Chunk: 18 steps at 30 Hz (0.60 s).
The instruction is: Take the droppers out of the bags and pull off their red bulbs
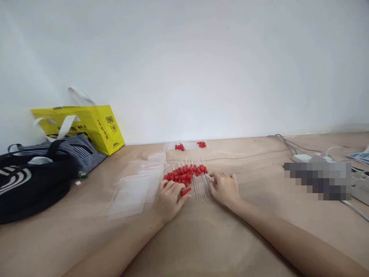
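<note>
Bulbs [183, 171] heaped mid-table [184, 246]; left hand [170, 196] pinches one; right hand [226, 186] narrow at tubes [202, 189], hold unclear. Best: light fingertip touch, tubes kept parallel, heap undisturbed.

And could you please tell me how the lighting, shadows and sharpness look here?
Head view: light on the plain pale wall is soft, without harsh glare; head view: a shadow edges the underside of the bare right forearm; head view: the thin clear tubes run together, single outlines hard to separate; head view: a grey pixelated block hides detail at the right.
</note>
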### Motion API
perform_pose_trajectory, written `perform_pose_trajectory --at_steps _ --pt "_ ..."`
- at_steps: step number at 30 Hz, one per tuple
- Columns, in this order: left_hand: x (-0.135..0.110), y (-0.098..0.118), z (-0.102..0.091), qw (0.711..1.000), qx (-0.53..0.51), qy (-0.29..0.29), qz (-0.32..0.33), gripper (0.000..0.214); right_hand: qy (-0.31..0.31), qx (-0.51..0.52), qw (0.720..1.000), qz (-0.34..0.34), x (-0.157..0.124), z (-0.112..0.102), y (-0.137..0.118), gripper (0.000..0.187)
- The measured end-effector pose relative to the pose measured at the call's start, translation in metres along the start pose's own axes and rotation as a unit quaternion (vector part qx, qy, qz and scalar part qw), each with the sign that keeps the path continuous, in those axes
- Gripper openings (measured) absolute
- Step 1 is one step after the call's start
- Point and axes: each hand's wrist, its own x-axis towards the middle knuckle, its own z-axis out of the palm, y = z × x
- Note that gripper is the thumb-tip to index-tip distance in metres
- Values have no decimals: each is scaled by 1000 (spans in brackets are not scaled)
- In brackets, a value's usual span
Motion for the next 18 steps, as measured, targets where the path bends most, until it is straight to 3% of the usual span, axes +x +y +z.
perform_pose_trajectory --at_steps 6,13,18 --pt "5 6 5 1000 -15 2 11 24 -26 38 999 10 1 -5 -5 14" --pt "8 10 13 999 -31 20 18 25 -45 186 971 -143 -2 -17 -13 19" --pt "8 12 14 997 -37 44 42 24 -72 198 964 -163 -6 -17 -17 15"
